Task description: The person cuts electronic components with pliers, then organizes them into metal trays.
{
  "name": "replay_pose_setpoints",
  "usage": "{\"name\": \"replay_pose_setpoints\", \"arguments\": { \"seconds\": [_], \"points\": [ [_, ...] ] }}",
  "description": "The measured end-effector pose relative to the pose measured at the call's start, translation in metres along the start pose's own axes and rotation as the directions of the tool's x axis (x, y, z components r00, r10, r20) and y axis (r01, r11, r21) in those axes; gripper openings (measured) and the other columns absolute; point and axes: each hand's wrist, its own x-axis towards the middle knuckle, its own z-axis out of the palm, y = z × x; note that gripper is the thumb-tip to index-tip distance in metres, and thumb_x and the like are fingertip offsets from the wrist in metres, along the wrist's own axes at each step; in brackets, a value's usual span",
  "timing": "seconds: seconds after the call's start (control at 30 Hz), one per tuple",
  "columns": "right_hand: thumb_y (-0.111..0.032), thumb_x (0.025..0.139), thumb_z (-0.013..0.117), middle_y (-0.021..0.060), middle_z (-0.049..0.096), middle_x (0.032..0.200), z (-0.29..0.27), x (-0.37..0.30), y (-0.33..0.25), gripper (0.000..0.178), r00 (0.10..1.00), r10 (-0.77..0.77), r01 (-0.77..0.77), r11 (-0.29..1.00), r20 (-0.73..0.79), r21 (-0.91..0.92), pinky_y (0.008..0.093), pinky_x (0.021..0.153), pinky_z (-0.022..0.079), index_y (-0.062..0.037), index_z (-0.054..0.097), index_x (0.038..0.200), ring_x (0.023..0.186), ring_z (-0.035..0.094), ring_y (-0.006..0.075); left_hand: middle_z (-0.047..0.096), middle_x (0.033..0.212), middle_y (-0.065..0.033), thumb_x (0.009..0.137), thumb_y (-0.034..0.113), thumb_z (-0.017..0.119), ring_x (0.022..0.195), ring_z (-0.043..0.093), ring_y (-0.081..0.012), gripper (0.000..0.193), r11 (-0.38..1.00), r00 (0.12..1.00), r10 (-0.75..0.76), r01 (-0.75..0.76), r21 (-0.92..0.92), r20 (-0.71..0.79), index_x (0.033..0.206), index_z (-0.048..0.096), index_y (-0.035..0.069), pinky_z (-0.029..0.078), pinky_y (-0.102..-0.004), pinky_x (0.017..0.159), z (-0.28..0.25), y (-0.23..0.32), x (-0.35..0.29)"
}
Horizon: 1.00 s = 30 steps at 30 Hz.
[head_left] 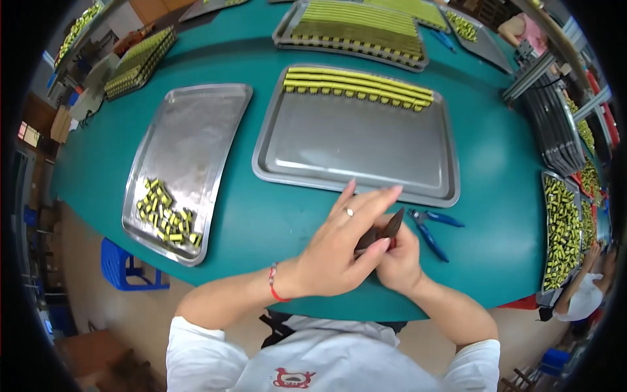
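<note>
In front of my body both hands meet over the near edge of the green table. My right hand [400,261] is closed round pliers [393,225] with dark pointed jaws and a bit of red at the grip. Beside it, my left hand [343,245] has its fingers stretched out and its thumb apart, close against the tool; its palm side is hidden. Just right of my hands lie blue-handled cutters [431,234], handles spread. Beyond my fingertips sits a metal tray [356,140] with rows of yellow-and-black parts [359,86] along its far side.
A second tray [196,130] on the left holds a heap of loose yellow-and-black pieces [166,212]. Full trays of rows [353,29] stand at the back. On the right are a heaped tray [562,228] and stacked trays [555,124]. A blue stool [121,264] stands lower left; other people work at right.
</note>
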Motion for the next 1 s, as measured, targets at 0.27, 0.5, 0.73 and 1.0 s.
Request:
{"name": "replay_pose_setpoints", "arguments": {
  "seconds": [0.27,0.5,0.73,1.0],
  "points": [
    [0.006,0.090,0.059,0.0075,0.064,0.107,-0.005,0.000,0.007,0.032,0.999,0.008,-0.006,0.998,0.038,-0.058,0.0299,0.084,0.054,0.0039,0.056,0.121,0.097,0.063,0.0135,0.059,0.130,-0.0159,0.079,0.003,0.072,0.126,0.056,-0.0299,0.079,0.998,0.994,0.004,-0.010,-0.056,-0.108,0.148,0.035,0.002,0.023,-0.0510,0.117,0.004,-0.006,-0.004],
    [0.000,0.091,0.065,0.0079,0.063,0.108,-0.004,-0.001,0.018,0.026,0.993,-0.115,0.113,0.991,0.022,0.070,0.0291,0.079,0.053,0.0033,0.057,0.116,0.091,0.062,0.0128,0.057,0.132,-0.0169,0.083,0.004,0.067,0.126,0.055,-0.0308,0.069,0.985,0.995,-0.041,0.026,-0.169,-0.086,0.146,0.038,0.001,0.026,-0.0478,0.116,0.006,-0.006,-0.008],
    [-0.001,0.089,0.070,0.0068,0.062,0.106,-0.002,-0.003,0.012,0.023,0.998,-0.068,0.067,0.997,0.017,0.029,0.0288,0.080,0.053,-0.0001,0.054,0.106,0.091,0.061,0.0113,0.055,0.134,-0.0182,0.101,0.025,0.042,0.118,0.053,-0.0277,0.042,0.973,0.988,-0.096,0.067,-0.223,-0.122,0.128,0.056,-0.003,0.039,-0.0396,0.103,0.023,-0.017,-0.012],
    [0.003,0.081,0.077,0.0094,0.061,0.092,-0.009,-0.008,0.000,0.041,0.989,-0.128,0.123,0.990,-0.079,-0.070,0.0244,0.061,0.047,-0.0041,0.053,0.114,0.076,0.059,0.0146,0.065,0.111,-0.0091,0.108,0.039,0.034,0.100,0.053,-0.0113,0.049,0.805,0.878,-0.410,0.221,-0.551,-0.247,0.115,0.061,-0.001,0.042,-0.0265,0.089,0.006,-0.021,-0.002]
  ]
}}
